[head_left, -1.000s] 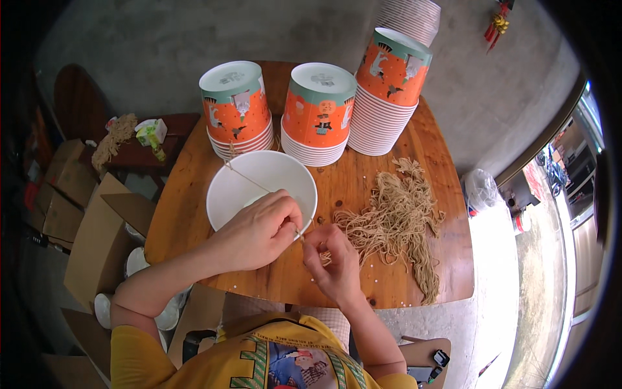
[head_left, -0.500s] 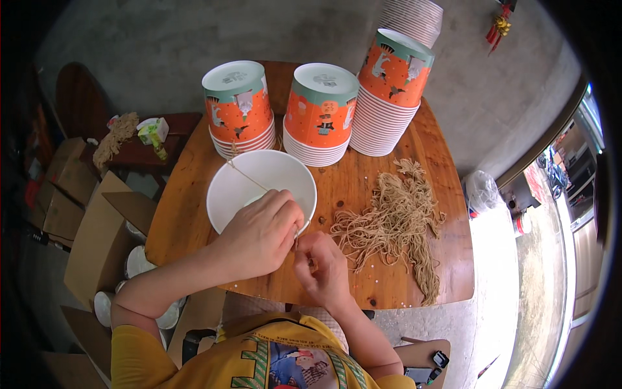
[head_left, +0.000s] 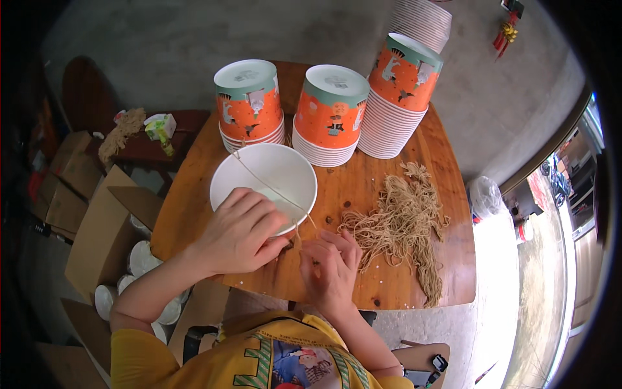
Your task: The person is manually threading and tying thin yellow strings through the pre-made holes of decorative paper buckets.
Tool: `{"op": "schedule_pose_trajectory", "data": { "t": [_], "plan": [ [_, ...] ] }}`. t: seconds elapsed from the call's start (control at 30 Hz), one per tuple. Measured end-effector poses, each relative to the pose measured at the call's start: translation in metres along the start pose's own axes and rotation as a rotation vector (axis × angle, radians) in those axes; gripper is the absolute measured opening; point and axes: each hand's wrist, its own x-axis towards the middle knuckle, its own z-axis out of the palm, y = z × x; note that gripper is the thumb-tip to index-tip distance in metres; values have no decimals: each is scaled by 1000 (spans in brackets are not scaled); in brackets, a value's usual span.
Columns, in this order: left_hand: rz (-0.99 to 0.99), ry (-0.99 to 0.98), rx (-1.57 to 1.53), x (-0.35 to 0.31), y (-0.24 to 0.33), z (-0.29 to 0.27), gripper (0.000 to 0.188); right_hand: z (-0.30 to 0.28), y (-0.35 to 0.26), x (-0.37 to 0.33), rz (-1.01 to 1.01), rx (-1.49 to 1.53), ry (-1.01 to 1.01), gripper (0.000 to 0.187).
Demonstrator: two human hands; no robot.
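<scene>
A white paper bucket (head_left: 259,170) stands mouth up at the table's near left, with a thin tan string (head_left: 275,189) running across its mouth. My left hand (head_left: 241,235) is bent over the near rim, fingers on the inner side, slightly blurred, and thumb outside. Close beside it, just right of the bucket, my right hand (head_left: 329,264) has its fingers curled and pressed together at the string's end by the rim. To the right of that hand lies a loose heap of tan strings (head_left: 403,217).
Behind the bucket stand upside-down orange and green paper bucket stacks: left (head_left: 248,109), middle (head_left: 332,117) and a taller right one (head_left: 403,91). An open cardboard box (head_left: 103,240) with white tubs is left of the wooden table (head_left: 188,194). A side table holds more string (head_left: 122,135).
My left hand has moved left and its fingers have loosened from the string near the rim. My right hand has shifted slightly right. The string now lies farther across the bucket's mouth.
</scene>
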Motion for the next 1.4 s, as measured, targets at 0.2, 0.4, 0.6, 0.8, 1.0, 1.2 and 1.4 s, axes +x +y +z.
{"op": "schedule_pose_trajectory", "data": {
  "t": [0.2, 0.4, 0.6, 0.8, 1.0, 1.2, 1.4],
  "plan": [
    [15, 70, 235, -30, -12, -7, 23, -2, -6, -10, 13, 40, -65, 35],
    [-681, 378, -364, -60, 30, 20, 15, 11, -24, 1, -21, 263, -114, 37],
    [-1116, 269, -1518, -49, 36, 29, 11, 12, -33, 3, 62, 332, -131, 33],
    [-1174, 315, -1679, -47, 38, 31, 12, 12, -36, 3, 73, 322, -136, 32],
    [-1221, 433, -1733, -40, 44, 33, 10, 7, -34, 11, 42, 328, -202, 30],
    [-1146, 476, -1744, -41, 35, 38, 10, 3, -29, 15, -41, 382, -257, 26],
    [-1194, 557, -1552, -34, 39, 38, 10, -5, -24, 21, -112, 359, -352, 23]
  ]
}}
